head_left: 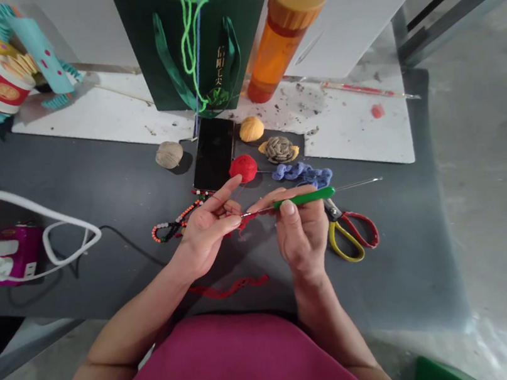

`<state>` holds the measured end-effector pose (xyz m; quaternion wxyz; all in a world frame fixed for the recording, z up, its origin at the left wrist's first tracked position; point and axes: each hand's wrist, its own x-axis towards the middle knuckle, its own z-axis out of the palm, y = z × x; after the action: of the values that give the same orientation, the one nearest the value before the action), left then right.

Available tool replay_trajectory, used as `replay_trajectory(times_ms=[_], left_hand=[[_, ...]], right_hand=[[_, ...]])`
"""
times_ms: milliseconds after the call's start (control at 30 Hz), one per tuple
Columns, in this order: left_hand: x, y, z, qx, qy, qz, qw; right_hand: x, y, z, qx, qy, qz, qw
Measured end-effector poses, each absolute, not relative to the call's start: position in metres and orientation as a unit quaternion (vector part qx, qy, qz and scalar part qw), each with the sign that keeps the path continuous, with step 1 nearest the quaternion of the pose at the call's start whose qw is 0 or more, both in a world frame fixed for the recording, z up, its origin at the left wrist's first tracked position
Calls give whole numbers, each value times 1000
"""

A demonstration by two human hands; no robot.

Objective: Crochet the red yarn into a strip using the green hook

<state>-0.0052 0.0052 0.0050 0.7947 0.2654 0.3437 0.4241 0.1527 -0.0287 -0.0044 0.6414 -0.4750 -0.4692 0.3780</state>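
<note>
Crochet hook point(303, 197) with a green handle, being held in a close pinch between thumb and fingers of the right hand point(302, 230) above a dark tabletop point(408, 268); it appears light and stiff, and is best taken by the handle. Red yarn point(239, 222), soft and apt to slip, is being pinched narrowly by the left hand point(208, 238) at the hook's tip. Red yarn ball point(243, 168) is sitting just ahead; yellow-and-red scissors point(348, 230) are lying beside the right hand.

craft workshop | crochet hook point(305, 197) · crocheted balls point(243, 168) · scissors point(357, 218) · worktable point(405, 281)
</note>
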Motion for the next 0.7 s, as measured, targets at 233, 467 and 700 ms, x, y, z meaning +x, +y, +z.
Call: replay_trajectory(times_ms=[233, 467, 700], left_hand=[[-5, 5, 3, 305, 373, 454, 750], [-4, 5, 5, 223, 333, 422, 814], [-4, 7, 0, 183, 336, 385, 840]], right_hand=[[155, -27, -3, -458, -654, 163, 580], [150, -32, -6, -467, -671, 123, 563], [147, -36, -13, -564, -443, 278, 639]])
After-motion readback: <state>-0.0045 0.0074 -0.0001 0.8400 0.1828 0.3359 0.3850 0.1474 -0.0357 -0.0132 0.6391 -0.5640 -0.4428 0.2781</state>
